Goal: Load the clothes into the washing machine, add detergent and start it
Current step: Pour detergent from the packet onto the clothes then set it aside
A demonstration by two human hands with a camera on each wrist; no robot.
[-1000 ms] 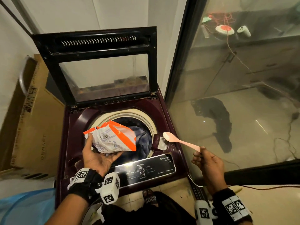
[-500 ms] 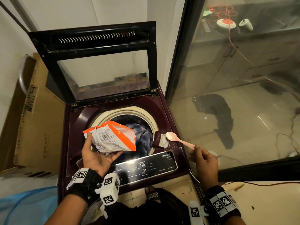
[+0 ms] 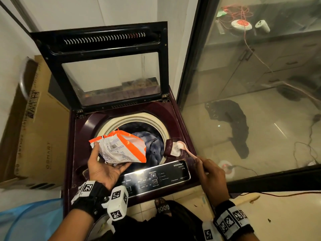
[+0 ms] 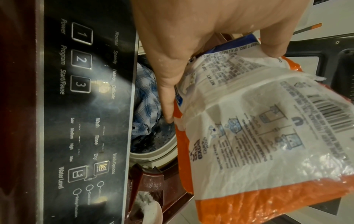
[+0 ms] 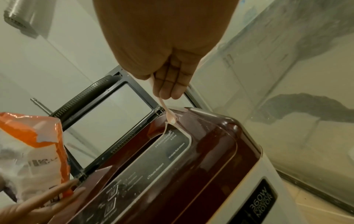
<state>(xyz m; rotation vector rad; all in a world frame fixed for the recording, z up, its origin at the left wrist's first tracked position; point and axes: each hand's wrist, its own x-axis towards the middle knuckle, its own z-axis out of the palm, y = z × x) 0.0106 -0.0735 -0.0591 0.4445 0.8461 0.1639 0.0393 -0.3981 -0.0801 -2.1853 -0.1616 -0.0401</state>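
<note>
A maroon top-load washing machine (image 3: pixel 81 146) stands with its glass lid (image 3: pixel 111 73) raised. Blue checked clothes (image 3: pixel 152 145) lie in the drum (image 4: pixel 145 109). My left hand (image 3: pixel 106 169) holds an orange-and-white detergent packet (image 3: pixel 119 148) over the drum's front rim, thumb on its upper corner (image 4: pixel 272 44). My right hand (image 3: pixel 208 169) pinches the handle of a pink plastic spoon (image 3: pixel 188 153). The spoon's bowl sits over the open detergent drawer (image 3: pixel 174 148), which holds white powder (image 4: pixel 147 206). In the right wrist view the spoon (image 5: pixel 168 115) dips behind the machine's top edge.
The control panel (image 3: pixel 156 178) runs along the front, with Power, Program and Start/Pause keys (image 4: pixel 80 60). A cardboard box (image 3: pixel 40 136) stands left of the machine. A glass partition (image 3: pixel 251 84) closes the right side. A blue basket (image 3: pixel 26 221) sits at the lower left.
My right hand moved the spoon left and down from beside the machine until its bowl reached the detergent drawer. The left hand and packet stayed over the drum.
</note>
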